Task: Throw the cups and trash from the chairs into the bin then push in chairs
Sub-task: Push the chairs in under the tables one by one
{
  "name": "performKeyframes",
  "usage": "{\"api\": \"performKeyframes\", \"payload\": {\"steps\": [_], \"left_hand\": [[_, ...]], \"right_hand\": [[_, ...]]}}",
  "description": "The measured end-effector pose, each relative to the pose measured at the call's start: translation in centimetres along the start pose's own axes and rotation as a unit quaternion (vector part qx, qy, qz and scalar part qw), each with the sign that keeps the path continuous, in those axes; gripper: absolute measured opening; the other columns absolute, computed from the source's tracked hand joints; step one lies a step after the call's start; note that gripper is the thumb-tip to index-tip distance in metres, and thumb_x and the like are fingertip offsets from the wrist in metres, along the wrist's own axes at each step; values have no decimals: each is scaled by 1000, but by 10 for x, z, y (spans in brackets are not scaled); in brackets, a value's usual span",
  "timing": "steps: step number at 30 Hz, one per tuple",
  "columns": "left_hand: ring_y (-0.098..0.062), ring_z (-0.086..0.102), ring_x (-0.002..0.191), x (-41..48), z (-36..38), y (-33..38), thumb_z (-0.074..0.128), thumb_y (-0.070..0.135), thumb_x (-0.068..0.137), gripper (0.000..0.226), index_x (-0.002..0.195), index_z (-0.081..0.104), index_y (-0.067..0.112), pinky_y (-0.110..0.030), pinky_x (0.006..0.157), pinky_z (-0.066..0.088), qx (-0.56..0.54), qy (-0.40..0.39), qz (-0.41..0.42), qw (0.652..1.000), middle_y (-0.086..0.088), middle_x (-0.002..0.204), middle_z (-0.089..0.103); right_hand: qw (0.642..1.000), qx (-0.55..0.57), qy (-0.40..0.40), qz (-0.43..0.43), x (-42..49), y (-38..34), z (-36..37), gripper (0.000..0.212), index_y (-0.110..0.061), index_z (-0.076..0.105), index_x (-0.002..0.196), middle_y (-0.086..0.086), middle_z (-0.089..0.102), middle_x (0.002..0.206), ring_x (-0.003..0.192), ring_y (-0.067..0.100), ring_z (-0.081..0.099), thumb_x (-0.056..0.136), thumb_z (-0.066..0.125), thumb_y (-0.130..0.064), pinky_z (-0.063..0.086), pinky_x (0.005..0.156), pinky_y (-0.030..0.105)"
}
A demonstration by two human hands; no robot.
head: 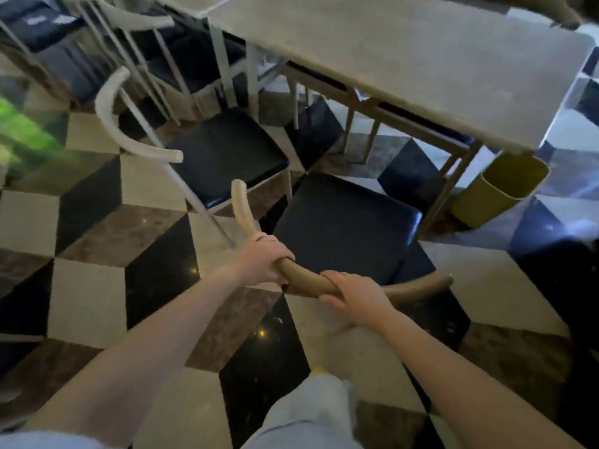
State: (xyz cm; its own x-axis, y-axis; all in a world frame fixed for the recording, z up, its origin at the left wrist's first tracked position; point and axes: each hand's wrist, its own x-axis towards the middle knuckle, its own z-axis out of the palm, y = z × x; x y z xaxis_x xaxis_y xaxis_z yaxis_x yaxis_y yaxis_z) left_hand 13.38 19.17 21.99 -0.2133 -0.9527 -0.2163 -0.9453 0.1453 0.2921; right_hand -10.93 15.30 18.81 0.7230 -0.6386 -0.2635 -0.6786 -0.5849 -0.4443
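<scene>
A chair with a dark blue seat [343,222] and a curved tan backrest [308,280] stands in front of me, facing the table [405,59]. My left hand [262,257] grips the left part of that backrest. My right hand [353,296] is closed on the backrest just to the right of it. The seat is bare, with no cups or trash on it. A yellow-green bin [499,192] stands on the floor at the right, beside the table's near corner.
A second chair [227,150] with a white curved backrest and dark seat stands left of mine, angled to the table. More chairs [155,53] crowd the far left. The floor [97,228] has a checkered cube pattern. My leg [311,416] shows at the bottom.
</scene>
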Motion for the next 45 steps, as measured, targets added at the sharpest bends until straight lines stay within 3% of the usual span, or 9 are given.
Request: {"api": "performKeyframes", "payload": {"steps": [3,7,12,18,25,32,38,41,45], "left_hand": [[-5,54,102,6,-13,-14,73,37,76,33,107,64,36,-32,103,31,0,-11,-14,1000,17,103,64],[-3,58,93,5,-14,-29,75,30,75,28,100,65,38,-34,94,47,-20,-20,-61,998,18,93,64],[-7,56,92,10,-14,-26,71,30,79,27,103,60,35,-36,97,42,10,-63,-46,997,16,91,57],[-13,55,101,18,-8,-34,69,33,81,30,109,57,31,-37,101,36,37,-71,-48,996,10,101,56],[-12,50,103,21,-3,-44,67,38,81,30,107,53,34,-37,103,31,35,-69,-46,996,14,100,49],[-12,48,108,15,-3,-43,60,45,84,34,115,50,33,-36,106,28,44,-79,-10,996,11,109,51],[-5,58,86,38,-31,-75,61,51,82,32,107,57,31,-28,83,49,85,-198,48,975,11,98,63],[-7,59,81,50,-37,-87,57,61,80,37,100,56,30,-30,80,52,125,-261,67,955,10,92,61],[-10,59,80,64,-41,-84,55,64,79,42,98,55,26,-32,78,54,131,-281,98,946,8,92,61]], "right_hand": [[1000,-8,22,17,8,6,-14,36,-37,47,124,-12,63,106,88,7,60,89,52,-48,46,81,30],[999,-12,22,20,19,9,-20,36,-35,51,120,-11,62,109,99,11,57,88,55,-50,43,93,37],[995,-31,49,84,14,-9,-13,40,-31,55,114,-8,61,110,104,17,55,84,57,-57,38,100,42],[991,-66,-7,112,26,-9,-20,44,-26,58,107,-7,58,95,87,15,50,83,52,-63,39,88,40],[989,-94,-3,112,38,-2,-13,46,-29,53,98,-9,54,84,74,12,48,78,52,-70,33,77,37],[976,-102,-119,150,43,-7,-25,46,-30,47,87,-11,50,71,63,10,45,75,52,-74,36,79,38],[980,-132,-82,125,45,-3,-24,57,-27,59,94,-10,61,77,65,11,57,74,47,-79,38,58,26],[983,-128,-73,112,43,-1,-26,57,-28,62,95,-9,65,82,72,13,62,75,45,-78,36,58,26],[983,-128,-72,112,42,4,-34,59,-26,64,97,-6,67,88,81,16,62,75,46,-77,37,63,29]]}}
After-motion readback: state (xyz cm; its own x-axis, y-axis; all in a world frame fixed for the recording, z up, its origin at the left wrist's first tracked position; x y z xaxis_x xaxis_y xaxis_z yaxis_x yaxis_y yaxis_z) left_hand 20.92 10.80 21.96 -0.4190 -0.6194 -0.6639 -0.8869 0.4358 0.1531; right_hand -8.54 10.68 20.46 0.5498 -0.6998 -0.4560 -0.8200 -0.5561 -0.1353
